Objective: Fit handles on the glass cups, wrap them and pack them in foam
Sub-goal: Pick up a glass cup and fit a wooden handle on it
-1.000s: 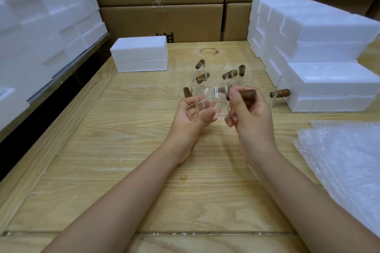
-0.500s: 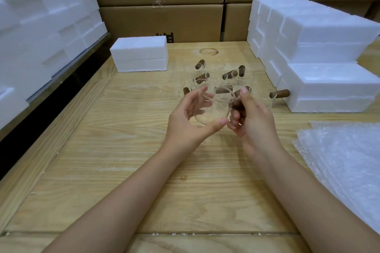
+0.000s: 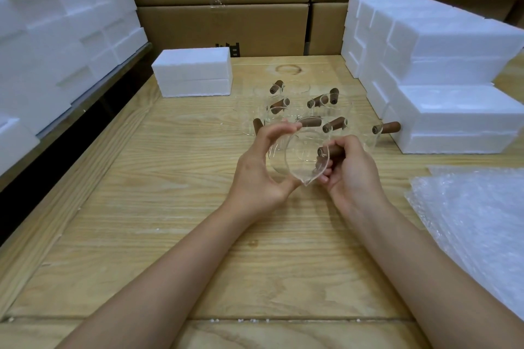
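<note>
Glass cup (image 3: pixel 297 159) hangs tipped above the table (image 3: pixel 170 207), mouth toward the wearer. The left hand (image 3: pixel 255 170) curls round its body to steady it, while the right hand (image 3: pixel 351 170) wraps the wooden handle (image 3: pixel 330 151) at its right side, seemingly seating it.

Ok so in that last second the glass cup (image 3: pixel 297 156) gets rolled over. It was more or less upright, and now its open mouth faces the person, with the pour spout (image 3: pixel 306 183) pointing down at the surface (image 3: pixel 170 207). The wooden handle (image 3: pixel 331 150) was up high at the fingertips of the right hand (image 3: pixel 351 170); now it's lower, lying sideways inside the curled fingers. The left hand (image 3: pixel 255 176) was tucked against the glass; now it's spread wider, fingers over the top rim and thumb down near the spout.
</note>
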